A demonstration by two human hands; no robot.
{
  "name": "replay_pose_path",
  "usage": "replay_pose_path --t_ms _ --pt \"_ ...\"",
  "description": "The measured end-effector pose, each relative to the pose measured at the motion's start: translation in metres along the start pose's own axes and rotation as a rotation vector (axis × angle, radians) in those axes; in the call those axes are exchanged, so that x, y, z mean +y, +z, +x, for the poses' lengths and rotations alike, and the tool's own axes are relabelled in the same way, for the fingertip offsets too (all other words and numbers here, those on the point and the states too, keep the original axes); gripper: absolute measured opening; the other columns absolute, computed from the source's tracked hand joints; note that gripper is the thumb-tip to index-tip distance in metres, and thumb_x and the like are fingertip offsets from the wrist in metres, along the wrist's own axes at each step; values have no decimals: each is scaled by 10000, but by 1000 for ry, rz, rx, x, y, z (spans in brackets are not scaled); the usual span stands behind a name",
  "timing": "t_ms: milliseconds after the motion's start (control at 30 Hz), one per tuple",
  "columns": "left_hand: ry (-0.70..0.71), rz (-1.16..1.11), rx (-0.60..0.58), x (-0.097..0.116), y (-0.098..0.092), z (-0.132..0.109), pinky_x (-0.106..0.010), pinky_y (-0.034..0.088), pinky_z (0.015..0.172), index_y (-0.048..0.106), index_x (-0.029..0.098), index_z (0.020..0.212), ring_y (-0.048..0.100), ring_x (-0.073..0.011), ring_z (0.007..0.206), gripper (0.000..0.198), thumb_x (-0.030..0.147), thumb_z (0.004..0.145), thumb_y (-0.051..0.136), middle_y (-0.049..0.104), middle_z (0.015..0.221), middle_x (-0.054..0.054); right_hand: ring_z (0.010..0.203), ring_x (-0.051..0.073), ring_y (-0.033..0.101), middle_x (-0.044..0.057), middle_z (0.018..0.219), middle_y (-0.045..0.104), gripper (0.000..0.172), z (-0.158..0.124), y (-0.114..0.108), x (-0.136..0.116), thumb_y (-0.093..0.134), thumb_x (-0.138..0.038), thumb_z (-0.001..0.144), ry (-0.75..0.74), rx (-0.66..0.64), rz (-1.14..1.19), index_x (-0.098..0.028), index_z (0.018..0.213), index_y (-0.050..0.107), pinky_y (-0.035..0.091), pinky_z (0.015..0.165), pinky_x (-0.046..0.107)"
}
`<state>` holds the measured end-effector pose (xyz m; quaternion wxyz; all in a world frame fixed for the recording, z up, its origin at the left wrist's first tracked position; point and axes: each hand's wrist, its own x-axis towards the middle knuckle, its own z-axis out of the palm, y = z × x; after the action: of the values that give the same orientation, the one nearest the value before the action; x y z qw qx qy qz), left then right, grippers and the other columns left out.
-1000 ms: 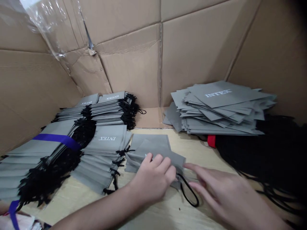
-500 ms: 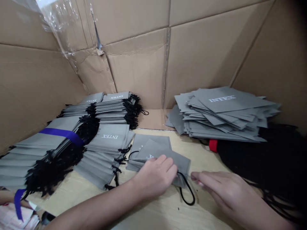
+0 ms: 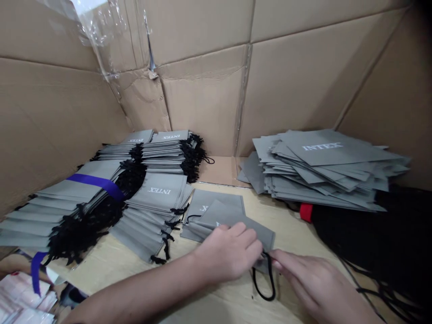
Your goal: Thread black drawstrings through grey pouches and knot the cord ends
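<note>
Centrally, a grey drawstring pouch (image 3: 236, 223) lies slantwise on a pale plywood worktop (image 3: 286, 220), its long axis running from far left to near right and its corded end toward the person. The left hand (image 3: 227, 252) is curled over the pouch's near edge, with bent fingers (image 3: 239, 231) bearing down on the cloth, so that it holds the pouch against the worktop; the thumb is hidden. The right hand (image 3: 320, 283) enters from the near right, its fingertips (image 3: 275, 265) at the pouch's near right corner, just beside a black cord loop (image 3: 272, 279) that hangs from the pouch toward the near side. Whether those fingertips pinch the cord cannot be told. The right hand is the nearer to the cord, the left to the body of the pouch. Under the pouch lies a second grey pouch (image 3: 216, 202), flat and printed INTEX. To the left stand stacked rows of pouches (image 3: 158, 193), black cords bunched along one side, one row bound by a purple strap (image 3: 96, 182). To the right lie a loose pile of grey cloth pieces (image 3: 324, 168), a heap of black cords (image 3: 367, 234) and a red band (image 3: 306, 212). A corrugated carton wall (image 3: 202, 103) rises at the far side.
</note>
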<state>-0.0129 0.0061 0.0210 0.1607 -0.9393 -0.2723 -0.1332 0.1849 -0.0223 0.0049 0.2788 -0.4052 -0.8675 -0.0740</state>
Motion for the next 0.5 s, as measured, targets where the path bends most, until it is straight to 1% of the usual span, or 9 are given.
replay_pose_path --t_ms 100,200,267,367,500 --pt "-61 48 45 -12 0 -5 -321 355 639 481 170 822 457 -190 770 228 318 936 351 533 797 -30 436 134 540 -6 509 566 342 1 -4 8 302 -260 931 72 -108 120 -217 708 558 391 420 226" --pt "-107 46 61 -20 -1 -9 -322 333 653 479 177 800 452 -187 750 207 298 932 374 536 771 -24 442 123 523 -20 504 533 337 2 -7 10 314 -265 931 158 -144 206 -220 649 494 378 430 214" --pt "-100 26 42 -20 -1 -11 -314 324 642 468 179 781 451 -181 732 179 234 927 381 527 757 -18 461 120 519 -21 516 517 341 3 -7 7 309 -259 933 193 -166 239 -218 630 460 379 451 209" --pt "-74 39 -1 -14 0 -9 -315 322 634 461 177 788 449 -184 721 141 135 899 386 518 773 -23 484 123 507 -15 536 513 340 2 -6 0 291 -252 936 232 -190 252 -215 639 453 374 477 214" --pt "-12 64 -14 -9 3 -6 -320 322 625 461 175 802 445 -196 718 118 118 878 391 506 772 -31 503 127 513 -13 549 527 337 1 -6 -5 283 -245 930 278 -209 251 -209 649 466 364 508 220"
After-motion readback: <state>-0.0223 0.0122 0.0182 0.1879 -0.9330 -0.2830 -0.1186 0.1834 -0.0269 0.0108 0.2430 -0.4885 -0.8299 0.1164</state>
